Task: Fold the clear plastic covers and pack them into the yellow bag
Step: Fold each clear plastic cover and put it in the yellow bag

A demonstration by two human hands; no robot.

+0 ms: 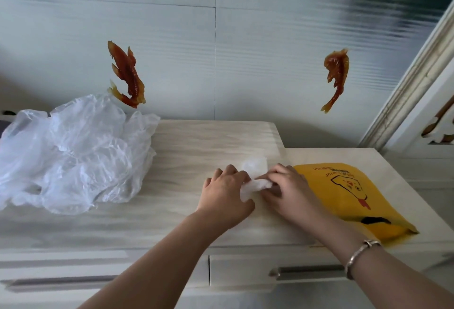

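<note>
Left hand: lying knuckles up at lower centre of the frame, its fingers curling over a small folded clear plastic cover and pinching its left end.
Right hand: meeting the left from the right, fingers bending onto the same cover's right end; a bracelet is sitting on that wrist.
Folded cover: bunching white between the two hands, with a thin flap showing just above the knuckles.
Loose covers: a crumpled clear heap filling the left of the frame, well apart from the hands.
Yellow bag: lying flat just right of the right hand, its lower corner reaching the near edge of the cabinet top.
Open room: bare wood-grain surface is running between the heap and the hands.
Edges: a drawer handle is showing below the front edge; two red fish decorations are hanging on the wall behind.
</note>
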